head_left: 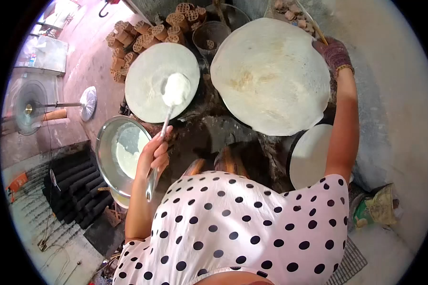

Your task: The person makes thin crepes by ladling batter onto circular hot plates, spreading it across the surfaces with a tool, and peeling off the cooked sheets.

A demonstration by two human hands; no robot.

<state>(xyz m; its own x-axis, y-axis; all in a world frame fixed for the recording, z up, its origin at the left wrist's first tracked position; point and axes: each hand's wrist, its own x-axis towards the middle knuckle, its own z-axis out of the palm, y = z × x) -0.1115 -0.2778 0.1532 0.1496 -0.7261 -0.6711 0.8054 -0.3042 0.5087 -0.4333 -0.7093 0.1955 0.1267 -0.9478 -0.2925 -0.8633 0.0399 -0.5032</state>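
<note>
My left hand (154, 154) is closed around the metal handle of a ladle (169, 111). The ladle's bowl is over white batter (178, 89) on the left round griddle (142, 85). Beside that hand is a steel basin (104, 156) holding more white batter (128, 149). A patterned glove covers my right hand (334, 56), which is closed at the end of a thin stick (316, 26), by the upper right edge of a large thin flatbread (271, 76). The flatbread has brownish patches and spreads over a second griddle, hiding most of it. Whether my right fingers touch the flatbread is unclear.
A third round griddle (314, 154) is at my right, partly behind my arm. Perforated briquettes (142, 35) are piled behind the left griddle, near a dark bucket (211, 38). Black briquettes (73, 190) and a standing fan (29, 108) are at the left.
</note>
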